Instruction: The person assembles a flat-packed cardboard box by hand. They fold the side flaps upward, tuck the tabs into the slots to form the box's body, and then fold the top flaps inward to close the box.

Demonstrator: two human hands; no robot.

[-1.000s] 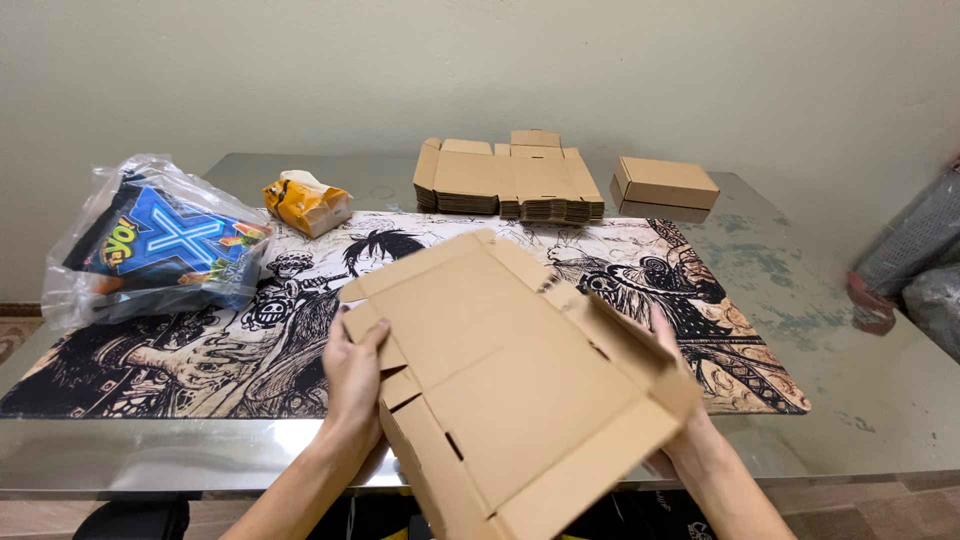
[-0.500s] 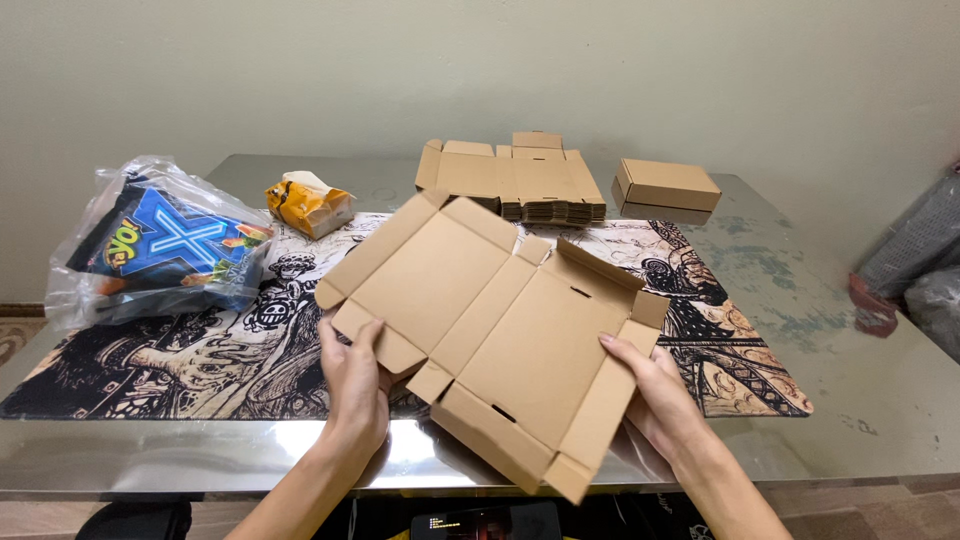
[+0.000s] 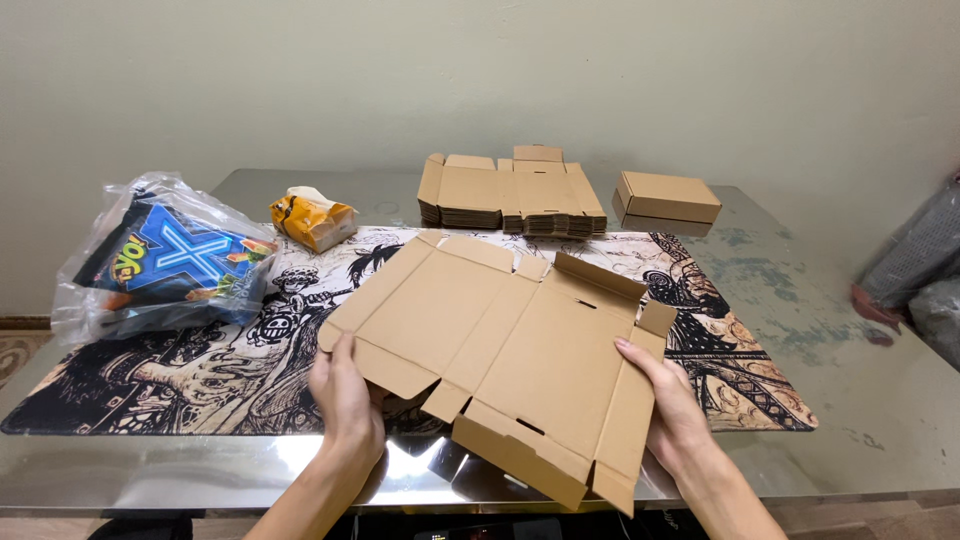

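Since half a second ago the flat cardboard box (image 3: 510,350) has dropped lower and swung flatter, near edge now hanging past the front of the table (image 3: 880,400), far end over the printed mat (image 3: 170,370). Left hand (image 3: 345,395) pinches the left side flap, thumb on top, fingers under. Right hand (image 3: 670,405) grips the right side panel the same way, probably to keep the sheet level while the flaps hang free; underside fingers are hidden, so grip depth is a guess. Rear flap stands half up. Behind: stack of flat boxes (image 3: 515,195), one closed box (image 3: 665,198), orange packet (image 3: 312,217). Snack bag in clear plastic (image 3: 165,260) sits left, well apart.
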